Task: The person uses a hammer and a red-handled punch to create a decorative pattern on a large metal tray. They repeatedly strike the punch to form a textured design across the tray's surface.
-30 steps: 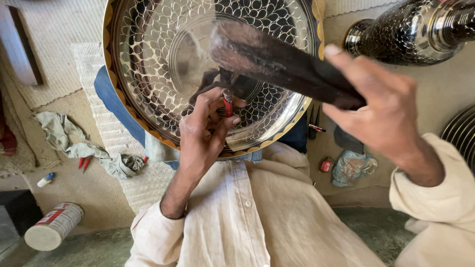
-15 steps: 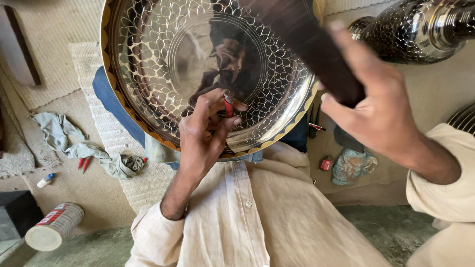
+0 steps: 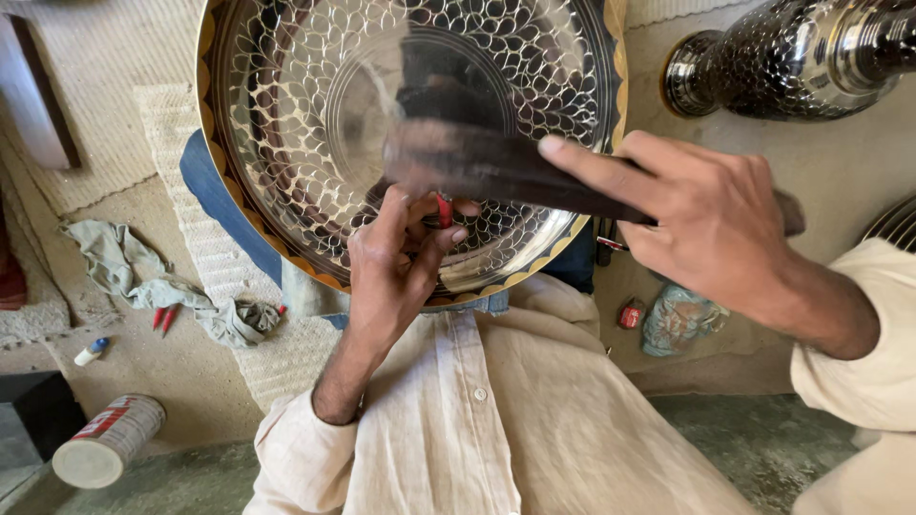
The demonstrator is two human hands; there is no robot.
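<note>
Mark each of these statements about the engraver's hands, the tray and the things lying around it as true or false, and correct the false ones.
1. The left hand pinches a small red-tipped tool against the engraved metal tray. True.
2. The right hand is empty. False: it grips a dark wooden mallet, blurred over the tray.
3. The tray's rim carries a gold scalloped border. True.
4. A patterned metal vase lies on its side at upper right. True.
5. The white can at lower left stands upright. False: it lies on its side.
6. The crumpled grey cloth covers the tray. False: it lies on the floor to the left of it.
</note>
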